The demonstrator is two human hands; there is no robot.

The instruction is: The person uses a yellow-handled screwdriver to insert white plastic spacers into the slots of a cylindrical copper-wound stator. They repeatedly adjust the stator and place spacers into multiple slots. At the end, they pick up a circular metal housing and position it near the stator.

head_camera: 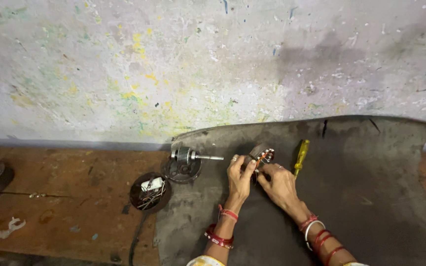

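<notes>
Both our left hand and right hand grip a small wound motor part on the dark mat, yellow-handled screwdriver just beside, rotor shaft lying nearby.

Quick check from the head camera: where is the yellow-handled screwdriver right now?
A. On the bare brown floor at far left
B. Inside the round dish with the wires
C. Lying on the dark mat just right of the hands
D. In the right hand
C. The yellow-handled screwdriver lies on the dark mat, just beyond the right hand; both hands are on the small wound part, the left hand included.
</notes>
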